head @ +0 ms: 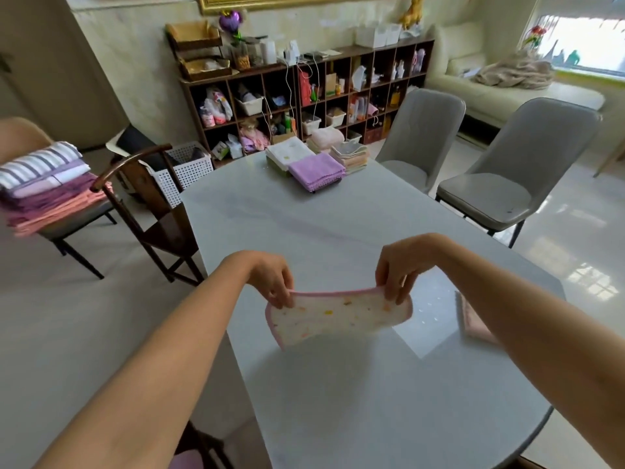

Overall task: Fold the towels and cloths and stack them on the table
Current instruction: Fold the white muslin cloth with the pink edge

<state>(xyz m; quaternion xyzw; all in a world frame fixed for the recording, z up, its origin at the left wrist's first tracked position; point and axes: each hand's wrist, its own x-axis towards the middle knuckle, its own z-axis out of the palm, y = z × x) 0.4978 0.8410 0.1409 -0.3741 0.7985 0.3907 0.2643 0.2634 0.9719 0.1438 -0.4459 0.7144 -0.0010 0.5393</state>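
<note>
At the 12 o'clock end of the surface, several folded stacks are already in place: a purple stack, a white printed stack just beside it at its 10 o'clock, a pale peach stack at its 2 o'clock, and a pink folded towel behind. These indicate that a good part of the task is complete.

Work in hand: one small white cloth with pink edging and coloured spots, held above the surface near its 6 o'clock end. It hangs slack from its upper edge and appears not yet fully folded.

Remaining work, as judged: finish folding this cloth and place it on a stack. A pink cloth lies on the surface at 3 o'clock of the held cloth, partly hidden by the right forearm; whether it is folded cannot be determined.

Grip state:
- Left hand: narrow grip, fingertips pinching the upper left corner of the cloth.
- Right hand: narrow grip, fingertips pinching the upper right corner.

A chair at 9 o'clock carries a separate pile of folded linens.
</note>
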